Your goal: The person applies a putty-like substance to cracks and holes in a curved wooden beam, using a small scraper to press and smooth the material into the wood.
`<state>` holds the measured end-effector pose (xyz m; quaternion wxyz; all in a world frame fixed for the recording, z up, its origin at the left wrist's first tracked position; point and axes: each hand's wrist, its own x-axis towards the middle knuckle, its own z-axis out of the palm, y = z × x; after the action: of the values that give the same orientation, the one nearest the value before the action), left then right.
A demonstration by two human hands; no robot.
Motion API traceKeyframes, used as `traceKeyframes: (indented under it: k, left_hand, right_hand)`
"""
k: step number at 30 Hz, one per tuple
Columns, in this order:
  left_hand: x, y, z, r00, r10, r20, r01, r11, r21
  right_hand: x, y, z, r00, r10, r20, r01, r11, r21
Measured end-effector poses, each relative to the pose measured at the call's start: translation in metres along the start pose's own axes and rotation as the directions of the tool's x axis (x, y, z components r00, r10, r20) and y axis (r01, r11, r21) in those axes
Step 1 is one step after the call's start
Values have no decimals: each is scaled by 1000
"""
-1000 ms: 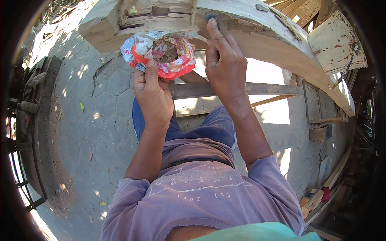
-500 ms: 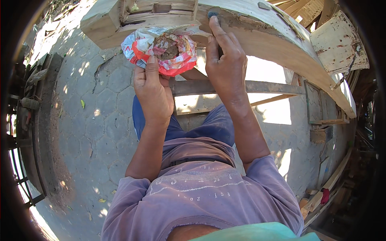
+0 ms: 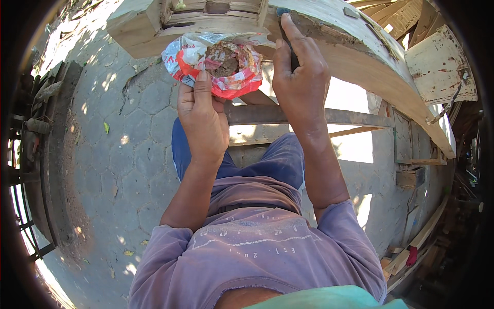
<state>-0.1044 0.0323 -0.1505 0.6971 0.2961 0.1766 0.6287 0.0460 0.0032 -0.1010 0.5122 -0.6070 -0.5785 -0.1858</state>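
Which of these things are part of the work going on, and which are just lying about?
In use:
- Red-and-white plastic bag, held in the left hand
- Brown paste inside it
- Dark tool in the right hand
- Wooden beam under its tip

Apparently just lying about:
- Red cloth
- Loose planks
- Small wooden box

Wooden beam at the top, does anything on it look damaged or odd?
Yes: the wooden beam has a rough brown patch along its near upper edge, beside the right hand. It contrasts with the smoother pale wood below; whether it's damage is unclear.
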Motion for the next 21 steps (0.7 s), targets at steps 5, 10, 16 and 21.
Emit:
traceKeyframes:
  k: [5,10,16,21]
  left_hand:
    - [1,-1,-3,1000,-12,-9,11,999,-30]
    - [-1,2,8,999,-19,-46,17,999,-52]
    - [-3,-1,5,1000,13,-21,-14,999,-53]
    - [-2,-2,12,997,62,-45,-62,998,16]
  right_hand:
    - [-2,-4,-1,997,-18,79,25,996,-90]
    - [-18,-23,-35,891,293,347,-352,928,121]
    - [-17,-37,-39,686,330,648,-595,768,238]
    - [-7,-34,-33,688,298,662,-516,842,157]
